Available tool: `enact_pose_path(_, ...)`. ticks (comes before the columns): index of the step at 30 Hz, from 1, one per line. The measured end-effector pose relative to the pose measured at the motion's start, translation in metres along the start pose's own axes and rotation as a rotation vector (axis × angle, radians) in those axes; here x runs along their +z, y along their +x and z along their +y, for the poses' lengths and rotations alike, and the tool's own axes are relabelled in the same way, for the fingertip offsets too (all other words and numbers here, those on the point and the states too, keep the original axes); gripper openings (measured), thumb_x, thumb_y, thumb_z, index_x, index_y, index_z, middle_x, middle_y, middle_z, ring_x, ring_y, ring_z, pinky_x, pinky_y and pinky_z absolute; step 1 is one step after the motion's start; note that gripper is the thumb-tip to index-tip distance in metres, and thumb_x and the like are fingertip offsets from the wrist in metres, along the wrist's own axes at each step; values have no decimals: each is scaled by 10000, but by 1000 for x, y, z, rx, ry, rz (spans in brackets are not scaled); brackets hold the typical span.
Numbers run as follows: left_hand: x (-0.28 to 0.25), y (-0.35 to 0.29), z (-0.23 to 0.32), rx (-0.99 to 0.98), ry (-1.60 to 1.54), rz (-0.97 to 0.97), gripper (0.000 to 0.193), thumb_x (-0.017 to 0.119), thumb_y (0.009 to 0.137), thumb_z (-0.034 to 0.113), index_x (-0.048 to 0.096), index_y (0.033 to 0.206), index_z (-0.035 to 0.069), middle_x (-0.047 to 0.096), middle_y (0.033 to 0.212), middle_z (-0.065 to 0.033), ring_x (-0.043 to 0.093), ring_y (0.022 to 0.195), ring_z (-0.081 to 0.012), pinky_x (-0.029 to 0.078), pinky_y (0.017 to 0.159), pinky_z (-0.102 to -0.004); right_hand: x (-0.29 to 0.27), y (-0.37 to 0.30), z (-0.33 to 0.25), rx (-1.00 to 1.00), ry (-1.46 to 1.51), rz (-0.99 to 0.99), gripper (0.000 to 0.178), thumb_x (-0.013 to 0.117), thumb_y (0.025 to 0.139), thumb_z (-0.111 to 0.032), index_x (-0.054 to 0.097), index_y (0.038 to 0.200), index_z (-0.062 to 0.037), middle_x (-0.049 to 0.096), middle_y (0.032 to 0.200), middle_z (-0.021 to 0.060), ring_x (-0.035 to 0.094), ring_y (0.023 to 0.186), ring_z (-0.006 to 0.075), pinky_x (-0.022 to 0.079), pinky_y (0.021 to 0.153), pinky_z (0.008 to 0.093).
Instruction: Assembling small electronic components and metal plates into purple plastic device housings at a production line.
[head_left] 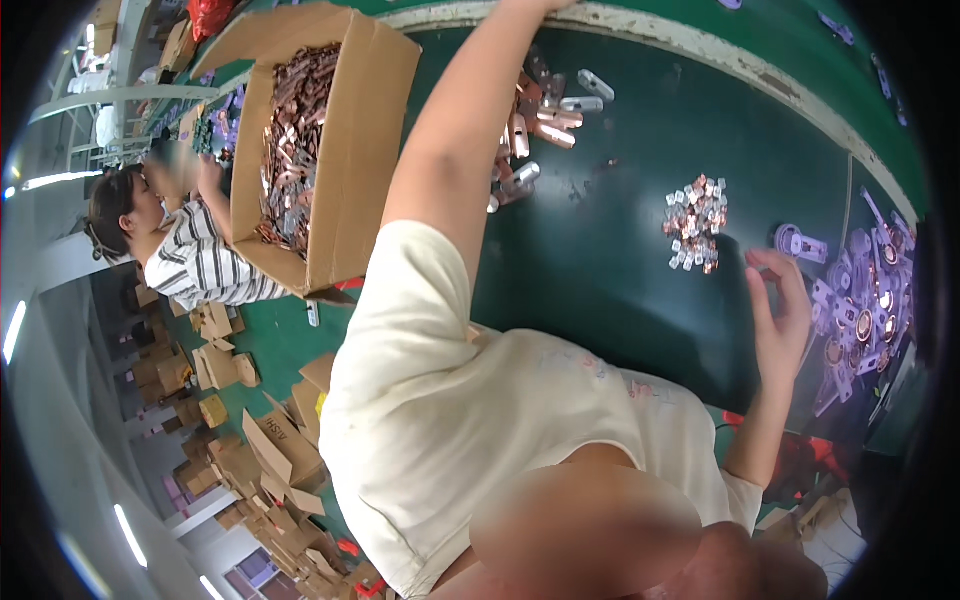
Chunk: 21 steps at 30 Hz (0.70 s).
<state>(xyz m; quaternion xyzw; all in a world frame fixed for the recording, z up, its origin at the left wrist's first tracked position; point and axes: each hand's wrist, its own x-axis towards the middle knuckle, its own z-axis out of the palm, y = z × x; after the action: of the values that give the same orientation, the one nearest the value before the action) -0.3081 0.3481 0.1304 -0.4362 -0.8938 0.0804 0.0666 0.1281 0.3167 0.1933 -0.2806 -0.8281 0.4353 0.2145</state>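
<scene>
We lean over the green tabletop (590, 260), where a pile of tiny silver and copper metal bits (697, 225) lies in a loose bunch. Our right hand (780, 310) is just to the right of that pile, not touching it. Its thumb and first finger bend toward each other with their tips close, but we cannot tell if a tiny bit is pinched there. Our left arm (470, 130) stretches up and left of the pile, and its hand is past the top of the view, so we cannot tell what those fingers do. Left of the pile lie bigger shiny metal strips (555, 125), and farther left stands a cardboard box (365, 150) full of copper-colored strips. Far right of the pile is a heap of purple parts with round rings (860, 310). We think small bits like these slip and scatter easily, so we should use just our fingertips, press softly, and keep our wrist from bumping the pile.
</scene>
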Motion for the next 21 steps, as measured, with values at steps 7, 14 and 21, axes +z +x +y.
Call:
enact_pose_path(7,-20,-75,-13,450,-457,247,326,504,884,209,507,1146,16,565,1069,-191,558,949,-384,449,815,-460,7,34,4,-285,-281,-85,158,536,837,-6,580,988,5,584,952,129,577,851,289,452,757,316)
enact_pose_path(14,-11,-215,22,478,-396,203,478,486,762,-41,529,1212,114,480,1279,-84,499,1129,-266,438,917,-371,43,63,35,-330,-426,-319,247,519,824,-6,580,1062,-26,523,1015,130,530,969,293,436,829,350)
enact_pose_path(21,-29,-256,30,548,-547,248,258,568,696,-25,671,918,60,577,893,-89,558,844,-259,465,749,-341,51,46,23,-342,-415,-228,114,577,779,-15,588,892,-8,544,846,115,551,831,303,462,719,361)
